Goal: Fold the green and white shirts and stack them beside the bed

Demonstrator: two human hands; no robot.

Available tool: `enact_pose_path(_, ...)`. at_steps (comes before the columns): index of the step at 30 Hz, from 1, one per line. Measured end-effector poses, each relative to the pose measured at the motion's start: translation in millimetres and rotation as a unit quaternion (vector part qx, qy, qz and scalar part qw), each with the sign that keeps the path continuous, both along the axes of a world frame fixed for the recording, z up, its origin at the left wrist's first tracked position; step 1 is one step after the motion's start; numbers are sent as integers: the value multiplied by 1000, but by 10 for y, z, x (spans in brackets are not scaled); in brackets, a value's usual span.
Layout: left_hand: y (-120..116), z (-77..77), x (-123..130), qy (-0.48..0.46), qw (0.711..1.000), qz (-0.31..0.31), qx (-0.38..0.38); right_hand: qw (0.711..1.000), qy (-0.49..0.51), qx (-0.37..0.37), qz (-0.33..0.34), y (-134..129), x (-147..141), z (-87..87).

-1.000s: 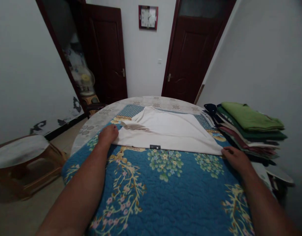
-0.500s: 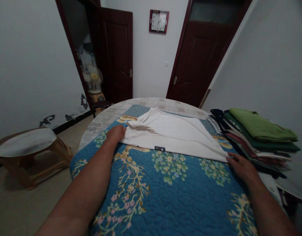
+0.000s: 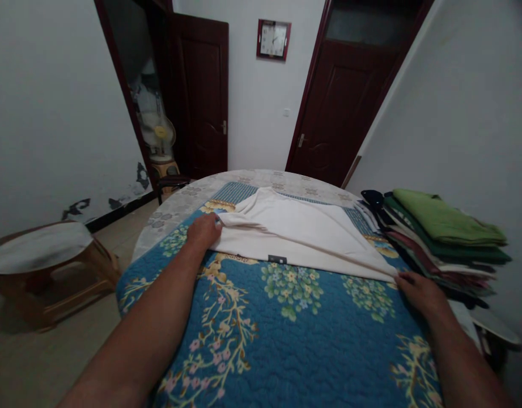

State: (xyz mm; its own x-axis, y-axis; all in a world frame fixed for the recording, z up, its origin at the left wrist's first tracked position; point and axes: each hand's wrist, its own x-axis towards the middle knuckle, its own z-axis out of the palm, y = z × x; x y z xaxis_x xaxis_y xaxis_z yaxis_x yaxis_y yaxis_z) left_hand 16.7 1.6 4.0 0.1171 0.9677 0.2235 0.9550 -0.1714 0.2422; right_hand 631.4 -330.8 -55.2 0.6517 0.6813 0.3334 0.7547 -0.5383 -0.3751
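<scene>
A white garment point(image 3: 303, 226) lies spread and partly folded on a blue floral quilted cloth point(image 3: 320, 334). Its near edge runs between my two hands, and a small dark label point(image 3: 276, 259) shows at that edge. My left hand point(image 3: 204, 231) is closed on the garment's left end, where the fabric bunches into folds. At the right end, my right hand point(image 3: 416, 288) pinches the near corner between thumb and fingers.
A stack of folded clothes point(image 3: 452, 226), green on top, stands right of the garment. A pale patterned tablecloth point(image 3: 158, 218) shows beyond the quilt. On the left is a wooden stool point(image 3: 43, 249); a fan point(image 3: 161, 133) stands in the doorway.
The fabric at my left hand has been drawn over, and a long crease now runs toward my right hand. Both hands keep their hold; my right hand sits slightly further right.
</scene>
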Motion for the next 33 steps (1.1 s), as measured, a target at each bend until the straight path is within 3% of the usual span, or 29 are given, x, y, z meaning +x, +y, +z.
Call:
enact_pose_path(3, -67, -5, 116, -6, 990, -92, 104, 998, 25, -25, -43, -12, -66, 13)
enact_pose_path(8, -3, -55, 215, -3, 981, -153, 118, 995, -81, 38, -45, 23, -278, 96)
enact_pose_path(12, 22, 1, 257, -18, 981, -158, 113, 982, -162, 86, 46, 148, -562, 195)
enact_pose_path(15, -42, 94, 320, -82, 984, -140, 74, 969, -166, 119, 140, 316, -865, 261)
enact_pose_path(22, -131, 169, 455, -361, 921, -149, 13, 938, -29, 128, 320, 953, -2023, 442)
enact_pose_path(27, -110, 82, 443, -446, 882, -144, -45, 893, 60, 123, 428, 1530, -2986, 482)
enact_pose_path(30, -134, 54, 433, -457, 875, -146, -65, 883, 38, 125, 451, 1838, -3494, 422)
enact_pose_path(33, -174, 47, 444, -461, 868, -159, -88, 905, -3, 112, 411, 2080, -3888, 360)
